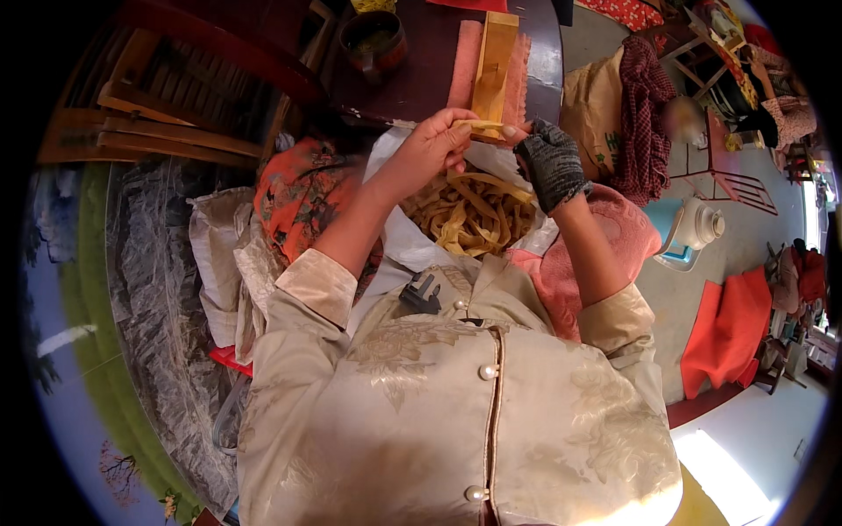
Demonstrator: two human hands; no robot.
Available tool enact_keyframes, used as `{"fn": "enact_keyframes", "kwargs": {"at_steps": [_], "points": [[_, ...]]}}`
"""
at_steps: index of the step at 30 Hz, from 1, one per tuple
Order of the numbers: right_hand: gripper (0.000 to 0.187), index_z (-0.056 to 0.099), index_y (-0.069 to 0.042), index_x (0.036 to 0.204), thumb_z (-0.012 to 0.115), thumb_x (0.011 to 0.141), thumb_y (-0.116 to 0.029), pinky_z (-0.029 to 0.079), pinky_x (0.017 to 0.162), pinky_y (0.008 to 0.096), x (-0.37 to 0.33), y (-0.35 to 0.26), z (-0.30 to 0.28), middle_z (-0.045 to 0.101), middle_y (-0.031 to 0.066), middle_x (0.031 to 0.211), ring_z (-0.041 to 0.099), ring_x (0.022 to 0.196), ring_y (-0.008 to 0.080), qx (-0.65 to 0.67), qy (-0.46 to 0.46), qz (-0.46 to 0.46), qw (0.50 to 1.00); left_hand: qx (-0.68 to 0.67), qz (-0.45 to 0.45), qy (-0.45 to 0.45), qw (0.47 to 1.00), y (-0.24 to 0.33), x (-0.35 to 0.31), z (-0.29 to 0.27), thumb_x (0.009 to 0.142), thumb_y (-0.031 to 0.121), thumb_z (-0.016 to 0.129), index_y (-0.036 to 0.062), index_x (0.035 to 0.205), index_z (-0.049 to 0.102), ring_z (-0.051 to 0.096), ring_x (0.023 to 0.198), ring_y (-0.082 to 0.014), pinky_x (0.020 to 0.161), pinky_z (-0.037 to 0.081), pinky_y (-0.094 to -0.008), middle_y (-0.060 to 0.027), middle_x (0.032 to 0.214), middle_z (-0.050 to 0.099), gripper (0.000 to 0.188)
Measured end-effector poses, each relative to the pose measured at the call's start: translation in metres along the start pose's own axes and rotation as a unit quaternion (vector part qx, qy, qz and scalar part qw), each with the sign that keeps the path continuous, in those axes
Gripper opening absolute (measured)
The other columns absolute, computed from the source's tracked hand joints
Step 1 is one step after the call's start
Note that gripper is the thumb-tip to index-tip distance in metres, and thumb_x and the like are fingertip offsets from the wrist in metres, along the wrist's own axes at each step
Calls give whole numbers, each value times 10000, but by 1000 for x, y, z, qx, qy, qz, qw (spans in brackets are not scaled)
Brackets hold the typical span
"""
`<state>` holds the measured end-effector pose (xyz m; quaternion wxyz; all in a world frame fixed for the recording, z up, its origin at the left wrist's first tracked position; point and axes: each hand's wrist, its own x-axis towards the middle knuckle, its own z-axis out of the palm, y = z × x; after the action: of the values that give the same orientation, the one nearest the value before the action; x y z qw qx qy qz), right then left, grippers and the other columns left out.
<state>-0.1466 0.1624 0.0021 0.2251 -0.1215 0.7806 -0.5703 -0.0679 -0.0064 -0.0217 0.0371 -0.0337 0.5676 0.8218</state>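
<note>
My bare left hand (436, 143) pinches one end of a pale yellow strip (481, 125) between thumb and fingers. The strip's other end is at the fingertips of my right hand (554, 165), closed in a dark grey fingerless glove. Just beyond, a long wooden block (495, 61) lies on a pink towel (465, 66) at the table's edge. Below my hands, a white sack (395, 237) holds a heap of curled yellowish strips (474, 215). What the strips are made of I cannot make out.
A dark mug (373, 48) stands on the dark round table (430, 83). Slatted wooden chairs (175, 131) are at the left. A pink towel (605, 237) lies by my right forearm. Farther right are a brown sack (592, 105), a white-and-blue container (693, 230) and other people.
</note>
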Motion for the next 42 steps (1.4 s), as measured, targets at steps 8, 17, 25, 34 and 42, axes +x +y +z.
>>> {"fn": "enact_keyframes", "kwargs": {"at_steps": [8, 17, 25, 34, 42], "points": [[299, 538, -14, 719, 615, 789, -294, 405, 540, 291, 26, -2, -7, 545, 74, 628, 475, 558, 159, 6, 1, 0, 1000, 140, -6, 100, 985, 8, 30, 0, 900, 246, 482, 62, 958, 535, 373, 530, -11, 482, 365, -188, 75, 619, 418, 200], [249, 564, -19, 817, 563, 801, -268, 419, 672, 361, 56, 20, 10, 575, 152, 741, 534, 678, 279, -189, 23, -139, 972, 291, -53, 133, 946, 5, 54, -17, 857, 250, 491, 43, 886, 574, 469, 572, -81, 538, 393, -236, 20, 660, 515, 225], [323, 552, -69, 912, 500, 783, -360, 448, 698, 430, 14, 17, 2, 600, 197, 809, 579, 801, 363, -316, 110, -50, 941, 544, 186, 170, 800, -3, -2, 10, 716, 83, 608, 36, 922, 592, 493, 923, -312, 807, 391, -356, -139, 945, 520, 211], [255, 555, -54, 884, 528, 839, -303, 433, 711, 374, -55, -2, 39, 575, 140, 835, 551, 806, 321, 36, 31, -254, 966, -266, -183, 111, 940, -9, -49, 69, 939, 408, 296, 94, 1181, 445, 562, 887, -174, 800, 453, -339, -48, 1023, 575, 423], [262, 544, -36, 863, 496, 849, -293, 437, 692, 390, -70, -1, 40, 571, 151, 832, 544, 785, 332, -35, -73, -231, 970, -296, -166, 78, 937, -14, -55, 47, 930, 222, 389, 75, 1168, 440, 554, 829, -131, 715, 492, -304, -45, 1058, 535, 284]]}}
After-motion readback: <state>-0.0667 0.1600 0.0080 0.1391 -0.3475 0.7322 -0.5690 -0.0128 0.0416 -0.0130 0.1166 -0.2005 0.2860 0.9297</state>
